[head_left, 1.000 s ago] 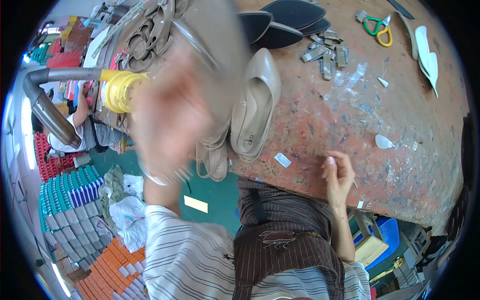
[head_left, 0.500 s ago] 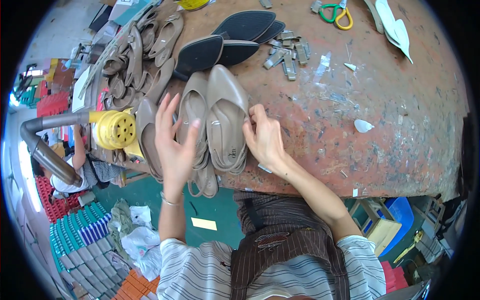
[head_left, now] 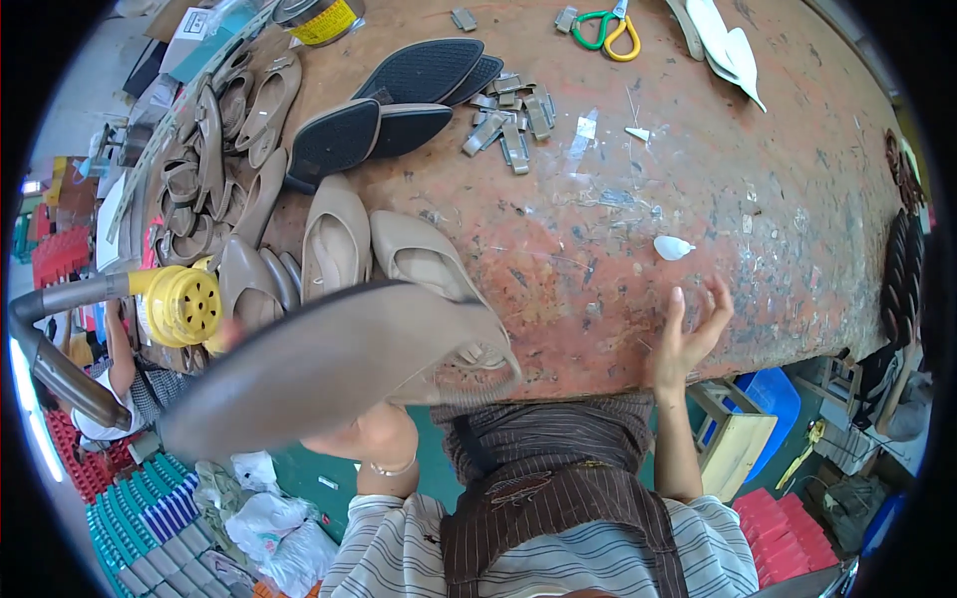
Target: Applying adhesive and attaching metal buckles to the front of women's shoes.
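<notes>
Close to the camera, a taupe pointed flat shoe [head_left: 329, 369] is raised, blurred and tilted across the view. My left hand [head_left: 369, 434] grips it from below; most of its fingers are hidden behind the shoe. Partly covered by it, two more taupe shoes [head_left: 335, 231] stand toe-away near the table's front edge. Over on the right, my right hand [head_left: 693, 334] is empty above the table's front edge, fingers apart. Just beyond its fingertips lies a small white teardrop-shaped bottle [head_left: 673, 247].
Dark-soled shoes [head_left: 339, 140] lie upturned behind, with metal clips [head_left: 513, 125] beside them. Scissors [head_left: 606, 38], white curved pieces [head_left: 726, 45] and a tin [head_left: 319, 22] are farther back. More taupe shoes [head_left: 209, 149] and a yellow duct head [head_left: 184, 304] occupy the left, near another person.
My left hand has taken up a shoe and lifted it toward the camera. My right hand has left the shoes and swung right, opening. The whole view has shifted.
</notes>
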`<control>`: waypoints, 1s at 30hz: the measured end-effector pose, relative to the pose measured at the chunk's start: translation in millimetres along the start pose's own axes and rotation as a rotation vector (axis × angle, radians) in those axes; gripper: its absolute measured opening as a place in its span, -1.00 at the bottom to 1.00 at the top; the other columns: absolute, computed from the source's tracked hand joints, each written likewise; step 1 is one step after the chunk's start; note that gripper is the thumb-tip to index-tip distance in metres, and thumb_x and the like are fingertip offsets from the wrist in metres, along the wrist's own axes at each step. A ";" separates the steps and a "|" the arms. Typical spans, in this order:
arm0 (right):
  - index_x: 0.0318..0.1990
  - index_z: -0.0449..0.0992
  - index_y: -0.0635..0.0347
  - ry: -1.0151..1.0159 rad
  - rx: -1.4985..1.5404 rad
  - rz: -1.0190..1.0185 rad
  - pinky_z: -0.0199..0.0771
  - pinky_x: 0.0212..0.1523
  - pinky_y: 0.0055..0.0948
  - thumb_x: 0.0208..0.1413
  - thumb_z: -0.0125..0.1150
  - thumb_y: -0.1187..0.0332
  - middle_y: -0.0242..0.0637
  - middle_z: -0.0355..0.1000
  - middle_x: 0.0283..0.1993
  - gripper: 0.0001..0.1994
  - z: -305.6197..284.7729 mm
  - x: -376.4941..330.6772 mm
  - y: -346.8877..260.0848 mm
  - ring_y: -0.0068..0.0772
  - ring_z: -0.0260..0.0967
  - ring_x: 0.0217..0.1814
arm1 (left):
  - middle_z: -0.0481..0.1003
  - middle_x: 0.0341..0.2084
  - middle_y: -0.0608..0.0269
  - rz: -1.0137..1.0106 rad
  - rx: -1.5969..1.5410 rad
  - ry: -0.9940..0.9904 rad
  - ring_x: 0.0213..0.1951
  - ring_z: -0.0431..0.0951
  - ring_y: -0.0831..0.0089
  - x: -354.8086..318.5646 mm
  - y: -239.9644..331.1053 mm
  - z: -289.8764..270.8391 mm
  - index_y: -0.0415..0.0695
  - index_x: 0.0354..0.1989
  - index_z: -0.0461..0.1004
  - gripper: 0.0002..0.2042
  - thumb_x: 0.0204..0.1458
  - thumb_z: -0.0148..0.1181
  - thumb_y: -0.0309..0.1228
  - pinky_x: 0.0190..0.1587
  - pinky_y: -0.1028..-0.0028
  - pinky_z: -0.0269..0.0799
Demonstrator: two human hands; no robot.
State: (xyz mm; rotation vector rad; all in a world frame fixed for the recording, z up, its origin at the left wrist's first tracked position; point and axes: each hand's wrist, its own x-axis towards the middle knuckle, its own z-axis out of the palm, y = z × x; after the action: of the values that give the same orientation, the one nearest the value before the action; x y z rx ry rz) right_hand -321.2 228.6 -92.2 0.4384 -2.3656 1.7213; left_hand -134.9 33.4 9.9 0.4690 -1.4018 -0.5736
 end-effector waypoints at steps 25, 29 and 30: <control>-0.16 0.40 0.33 -0.511 0.265 0.230 0.36 0.00 -0.49 0.07 0.13 0.58 -0.16 0.47 -0.08 -0.83 -0.7 20.2 15.9 -0.48 0.40 -0.06 | 0.34 -0.06 -0.03 -0.546 0.280 -1.056 -0.09 0.43 0.21 -88.3 28.6 -7.8 -0.28 0.17 0.22 -0.40 -0.11 0.27 -0.53 0.01 0.41 0.33; -0.25 0.51 0.32 -0.732 0.088 0.031 0.44 -0.19 -0.54 -0.07 0.21 0.63 -0.23 0.53 -0.23 -0.81 3.1 3.6 -7.4 -0.48 0.47 -0.20 | 0.32 0.03 0.03 -1.762 -0.407 -0.420 0.11 0.34 0.29 -116.4 26.4 7.7 -0.39 0.15 0.18 -0.57 0.07 0.04 -0.63 0.21 0.38 0.22; -0.28 0.54 0.30 -0.735 0.042 0.024 0.44 -0.32 -0.52 -0.13 0.25 0.63 -0.24 0.52 -0.30 -0.81 2.4 -2.0 -5.7 -0.45 0.46 -0.29 | 0.30 0.06 0.03 -1.842 -0.554 -0.235 0.17 0.27 0.28 -120.4 21.1 10.1 -0.41 0.16 0.13 -0.59 0.12 -0.05 -0.63 0.26 0.33 0.15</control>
State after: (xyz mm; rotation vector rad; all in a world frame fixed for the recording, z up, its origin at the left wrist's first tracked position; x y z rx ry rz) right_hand -317.4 225.0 -88.4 1.2348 -2.7920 1.8424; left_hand -151.8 125.7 -69.2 1.1900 -0.5673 -2.4414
